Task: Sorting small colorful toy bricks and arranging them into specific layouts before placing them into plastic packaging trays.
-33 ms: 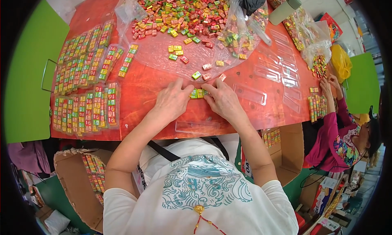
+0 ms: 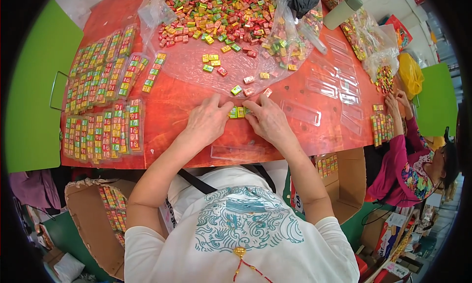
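In the head view we take the heap of small wrapped packs as our landmark. On our side of the heap, well apart from it, a short row of green and yellow packs lies between our left hand and our right hand. Fingertips meet the row's two ends in a narrow bend; we cannot tell whether either hand truly grips it.

Left of the heap we see many filled clear trays, so a fair share looks done. Much appears left: the heap itself is large, and empty clear trays lie right of it, on our side.

The red tabletop bears a clear plastic sheet under the heap. Right of the heap stand a pale green bottle and, farther off, a yellow plastic bag; a co-worker in magenta handles packs there. Below the table edge nearest us, across from the heap, two cardboard cartons hold filled trays above a green floor.
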Available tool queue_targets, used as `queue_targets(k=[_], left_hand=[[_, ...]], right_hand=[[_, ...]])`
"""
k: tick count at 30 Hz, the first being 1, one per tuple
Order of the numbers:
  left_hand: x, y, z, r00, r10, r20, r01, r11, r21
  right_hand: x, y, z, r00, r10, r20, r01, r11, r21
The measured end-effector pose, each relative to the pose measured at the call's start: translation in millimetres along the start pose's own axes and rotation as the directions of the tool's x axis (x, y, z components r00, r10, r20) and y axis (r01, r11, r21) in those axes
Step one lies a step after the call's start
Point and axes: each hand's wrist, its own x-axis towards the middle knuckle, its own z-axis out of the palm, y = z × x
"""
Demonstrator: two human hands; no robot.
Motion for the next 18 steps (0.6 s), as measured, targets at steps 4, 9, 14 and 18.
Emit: queue_targets(k=[4,9,14,18], left_hand=[[-8.5,9.7,-5.6,0.999,0.042,-0.021,-0.042,0.999,-0.02],[-46.5,39.2,-24.7,0.989,0.143,-0.045,-0.146,0.987,-0.068],[-74.0,46.1,-5.0,0.975,0.22,-0.016,-0.22,0.975,-0.023],[-72.2,45.1,2.1,0.971,0.237,-0.026,-0.236,0.971,0.042]], right_hand=[[-13.5,-11.4,-8.9,0.999,0.049,0.016,-0.048,0.998,-0.05],[-55.5,-47.9,-33.7,0.997,0.074,0.039,-0.071,0.995,-0.074],[-93.2,-55.7,-11.4,0.996,0.063,0.059,-0.061,0.997,-0.039],[-91.8,-56.9,-10.0,0.994,0.077,0.082,-0.073,0.996,-0.043]])
